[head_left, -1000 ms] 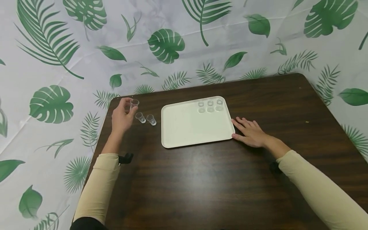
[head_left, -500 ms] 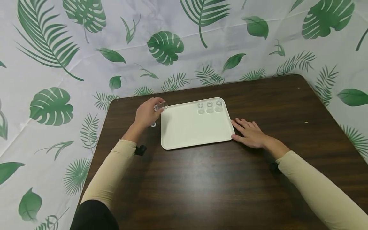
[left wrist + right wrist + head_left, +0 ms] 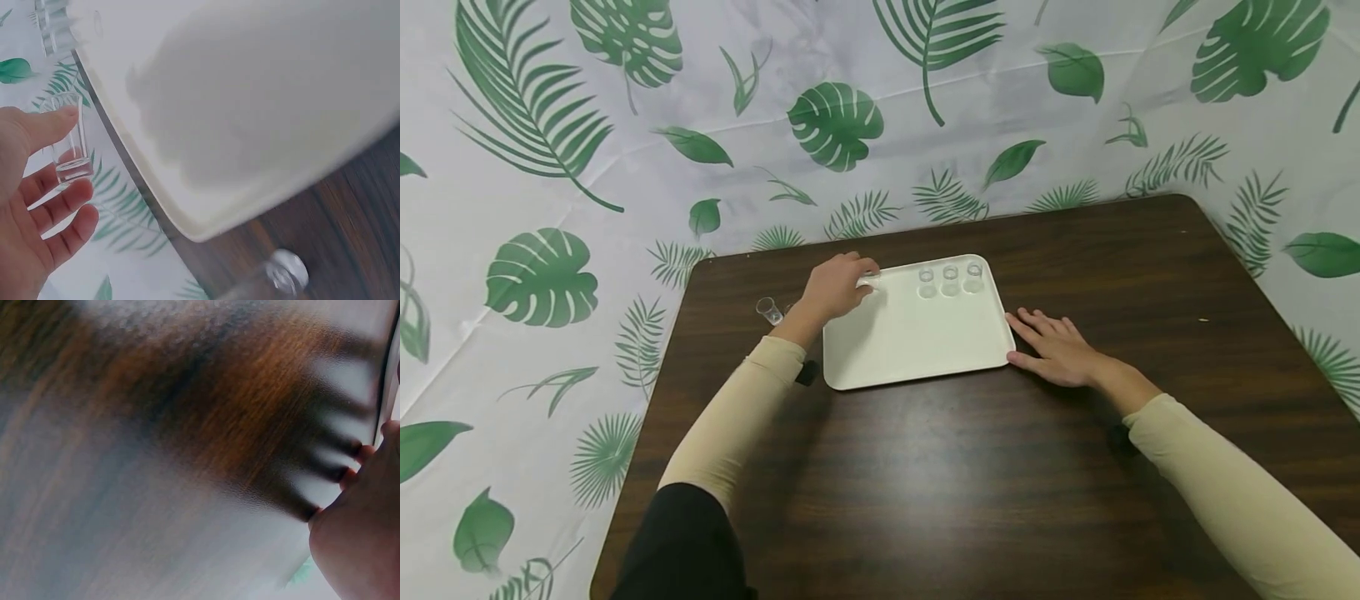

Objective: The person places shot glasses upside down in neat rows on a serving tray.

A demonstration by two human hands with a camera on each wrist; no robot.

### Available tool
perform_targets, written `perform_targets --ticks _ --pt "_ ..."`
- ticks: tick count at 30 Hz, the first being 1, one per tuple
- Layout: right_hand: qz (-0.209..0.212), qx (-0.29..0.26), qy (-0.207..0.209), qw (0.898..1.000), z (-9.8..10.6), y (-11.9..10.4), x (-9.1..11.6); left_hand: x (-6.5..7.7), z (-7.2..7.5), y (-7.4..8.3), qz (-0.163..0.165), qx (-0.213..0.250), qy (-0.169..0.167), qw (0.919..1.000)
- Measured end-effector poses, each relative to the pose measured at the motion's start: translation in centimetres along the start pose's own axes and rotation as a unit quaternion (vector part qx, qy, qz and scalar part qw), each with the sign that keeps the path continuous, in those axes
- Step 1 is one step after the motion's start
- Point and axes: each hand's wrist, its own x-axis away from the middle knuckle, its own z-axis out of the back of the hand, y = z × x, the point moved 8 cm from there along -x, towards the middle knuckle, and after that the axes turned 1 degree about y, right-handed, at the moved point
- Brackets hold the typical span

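Pinching a small clear tapered shot cup (image 3: 74, 140) in my L hand (image 3: 835, 287), near the far-left corner of a white rectangular tray (image 3: 917, 350).
Prob. light, stiff, slick, maybe fragile; best held mid-side. R hand (image 3: 1052, 346) spread, touching tray's R edge; tray holds 3 clear upright cups (image 3: 951, 275), no contents visible.
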Motion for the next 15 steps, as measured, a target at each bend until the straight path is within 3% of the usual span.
perform_targets --ticks 7,15 --pt "0.004 -0.005 -0.005 1.000 0.5 -1.0 0.3 -1.7 -1.2 1.9 -0.019 -0.030 -0.013 0.9993" --pt "0.001 -0.005 -0.009 1.000 0.8 -1.4 0.5 -2.6 -2.3 3.5 -0.029 -0.091 -0.036 0.9947"
